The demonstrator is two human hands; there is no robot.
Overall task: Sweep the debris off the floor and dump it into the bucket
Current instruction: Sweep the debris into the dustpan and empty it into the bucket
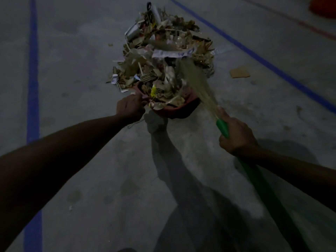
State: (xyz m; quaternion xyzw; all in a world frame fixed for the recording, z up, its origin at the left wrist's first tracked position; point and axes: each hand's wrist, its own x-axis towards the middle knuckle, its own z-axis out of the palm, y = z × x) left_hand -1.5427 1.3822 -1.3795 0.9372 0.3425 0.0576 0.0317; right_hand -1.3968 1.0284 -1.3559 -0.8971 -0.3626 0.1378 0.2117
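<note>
A big heap of debris (163, 50), made of paper scraps, cardboard bits and plastic, lies on the grey floor ahead of me. A red dustpan (174, 110) sits at the heap's near edge, piled with scraps. My left hand (130, 108) grips the dustpan's left rim. My right hand (236, 133) is closed around the green handle of a broom (222, 127). The broom's pale bristles (196, 82) are blurred and reach into the right side of the heap, above the dustpan. No bucket can be identified with certainty.
Blue tape lines (33, 88) run along the floor at left and diagonally at right. A loose cardboard piece (240, 72) lies right of the heap. An orange object (323, 6) shows at the top right corner. The scene is dim, with my shadows across the near floor.
</note>
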